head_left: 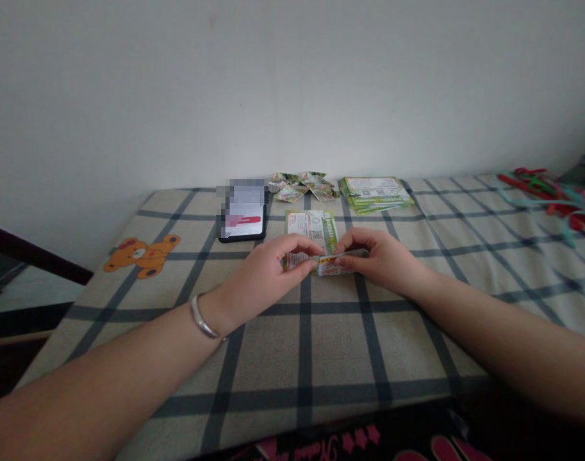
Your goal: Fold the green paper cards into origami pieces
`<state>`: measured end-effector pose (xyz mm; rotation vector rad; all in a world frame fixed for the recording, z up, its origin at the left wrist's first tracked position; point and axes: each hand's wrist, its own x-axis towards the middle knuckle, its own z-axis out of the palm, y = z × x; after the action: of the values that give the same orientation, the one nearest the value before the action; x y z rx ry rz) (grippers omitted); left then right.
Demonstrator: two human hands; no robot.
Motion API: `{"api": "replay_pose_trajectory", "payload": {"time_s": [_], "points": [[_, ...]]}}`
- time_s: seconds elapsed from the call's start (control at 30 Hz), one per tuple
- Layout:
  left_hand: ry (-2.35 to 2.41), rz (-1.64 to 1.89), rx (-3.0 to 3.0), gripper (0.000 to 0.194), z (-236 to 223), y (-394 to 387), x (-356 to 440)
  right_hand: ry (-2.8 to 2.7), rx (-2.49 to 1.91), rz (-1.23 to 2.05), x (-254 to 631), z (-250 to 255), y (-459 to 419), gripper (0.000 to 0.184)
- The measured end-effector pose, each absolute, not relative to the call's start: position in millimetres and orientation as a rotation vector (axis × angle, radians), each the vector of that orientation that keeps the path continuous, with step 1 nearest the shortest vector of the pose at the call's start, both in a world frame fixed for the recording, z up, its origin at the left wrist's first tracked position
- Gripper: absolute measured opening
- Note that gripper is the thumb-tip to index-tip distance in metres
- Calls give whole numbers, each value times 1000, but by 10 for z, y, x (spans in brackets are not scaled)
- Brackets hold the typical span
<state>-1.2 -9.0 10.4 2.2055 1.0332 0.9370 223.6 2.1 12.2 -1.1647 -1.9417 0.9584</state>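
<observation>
Both hands meet over a small printed paper at the middle of the table. My left hand [277,266] pinches one end of a folded piece of printed paper [328,266] between thumb and fingers. At its other end my right hand [376,256] pinches the same paper, thumb towards me. Just behind and partly under the hands lies a flat green and white printed leaflet [311,223]. Whether the folded piece is part of that leaflet or separate, I cannot tell. A silver bangle [203,317] circles my left wrist.
A phone [247,221] lies behind my left hand. Several folded paper shapes [304,187] sit by the wall, beside a stack of leaflets [376,192]. Red and teal ribbons [552,198] are at the far right. A bear cutout [141,255] rests on the checked tablecloth [254,365].
</observation>
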Motion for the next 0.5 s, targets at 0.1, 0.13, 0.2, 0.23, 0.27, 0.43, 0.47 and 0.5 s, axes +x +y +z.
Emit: {"api": "replay_pose_trajectory", "payload": {"time_s": [0.1,0.13,0.2,0.23,0.27,0.43,0.47,0.5], "points": [[1035,971,2226,20,112,-120,9,-1926,-1128,989,2215,105,-6,10],[1055,971,2234,20,115,-132,14,-1925,-1111,992,2209,95,-11,11],[1096,959,2267,16,123,-151,20,-1927,-1073,989,2195,74,-18,12],[1112,941,2286,13,127,-158,22,-1933,-1048,993,2189,64,-19,11],[1124,917,2303,10,131,-164,22,-1940,-1020,984,2183,53,-19,11],[1184,877,2345,3,152,-166,24,-2031,-932,866,2173,18,-5,13],[1195,883,2345,3,153,-162,21,-2054,-930,809,2176,17,-4,14],[1206,889,2339,4,152,-157,17,-2076,-935,742,2181,20,-3,15]]}}
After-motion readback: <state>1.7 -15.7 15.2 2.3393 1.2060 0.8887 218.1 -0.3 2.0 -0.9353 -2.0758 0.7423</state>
